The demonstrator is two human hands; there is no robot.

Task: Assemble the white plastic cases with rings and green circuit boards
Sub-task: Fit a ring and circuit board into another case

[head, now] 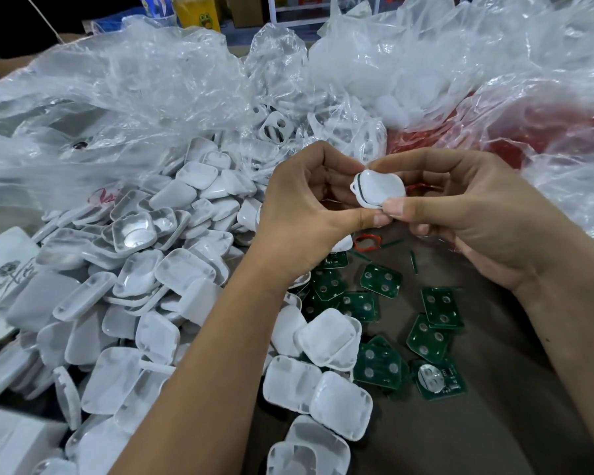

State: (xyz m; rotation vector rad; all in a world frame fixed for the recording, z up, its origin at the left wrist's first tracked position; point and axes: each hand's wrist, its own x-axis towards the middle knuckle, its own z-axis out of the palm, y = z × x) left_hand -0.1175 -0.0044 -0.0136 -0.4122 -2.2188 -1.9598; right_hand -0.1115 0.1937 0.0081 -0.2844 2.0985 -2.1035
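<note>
Both hands, the left hand [306, 200] and right hand [460, 207], pinch one white case [378, 190] nearly closed in the middle, while many case halves [134, 269] and green circuit boards [436, 323] wait below.

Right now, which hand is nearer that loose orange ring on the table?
Left. The left hand hangs just above and beside the orange ring; the right hand sits further off to its right.

White cases [144, 289]; green boards [380, 280]; red ring [367, 242]; clear bags [134, 84].
</note>
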